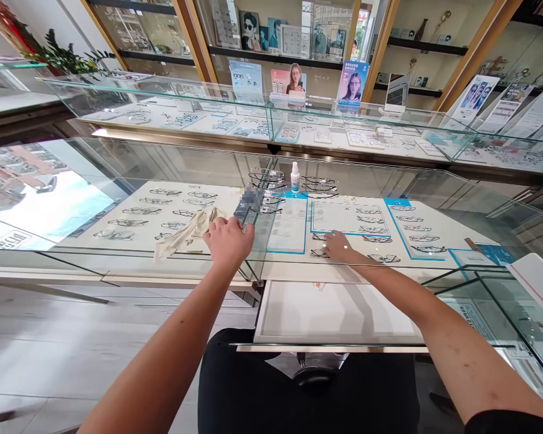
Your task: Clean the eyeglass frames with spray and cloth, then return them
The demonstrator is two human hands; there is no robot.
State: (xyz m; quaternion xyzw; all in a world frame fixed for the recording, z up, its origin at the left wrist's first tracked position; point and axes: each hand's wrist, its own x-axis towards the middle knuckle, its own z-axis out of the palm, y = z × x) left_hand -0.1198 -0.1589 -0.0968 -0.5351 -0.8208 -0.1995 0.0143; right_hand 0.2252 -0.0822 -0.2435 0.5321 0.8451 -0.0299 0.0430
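My left hand [230, 242] is closed, fingers curled and knuckles up, at the glass counter beside a crumpled beige cloth [192, 232]. Just beyond its fingers lies a flat grey-blue item [245, 212], partly blurred out; whatever the hand grips is hidden. My right hand [338, 247] reaches over to the right section of the display, fingers bent down at a pair of dark-framed eyeglasses [318, 253]. Its fingertips seem to pinch the end of that frame. Close by lies another pair of glasses [377, 239], near a blue-edged white sheet [335, 218].
A white spray bottle [294, 178] stands behind, between stacked eyeglasses [319, 187] and more frames. A white drawer [339, 313] is pulled out above my lap. Glass panes edge the counter; a raised glass showcase [185, 114] runs behind. At right sits a white laptop [536, 277].
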